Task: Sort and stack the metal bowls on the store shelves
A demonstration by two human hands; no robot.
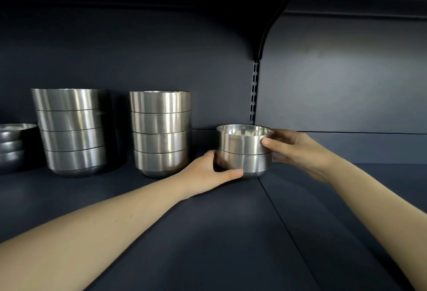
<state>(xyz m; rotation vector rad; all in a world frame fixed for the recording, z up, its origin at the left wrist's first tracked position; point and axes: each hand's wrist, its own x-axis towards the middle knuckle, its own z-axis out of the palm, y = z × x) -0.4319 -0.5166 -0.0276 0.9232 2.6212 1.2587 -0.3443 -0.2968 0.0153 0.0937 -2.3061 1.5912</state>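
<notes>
A small stack of two metal bowls stands on the dark shelf (208, 233), near the seam between two shelf boards. My left hand (208, 170) grips the lower bowl (251, 163) from the left, thumb across its front. From the right, my right hand (298, 150) holds the upper bowl (242, 143), which sits nested in the lower one. A taller stack of several bowls (160, 133) stands to the left, and a wider stack of several larger bowls (71, 131) is further left.
At the far left edge sits a low stack of darker rounded bowls (11, 143). A slotted upright rail (254, 92) and bracket run up the back panel behind the small stack. Another shelf hangs overhead.
</notes>
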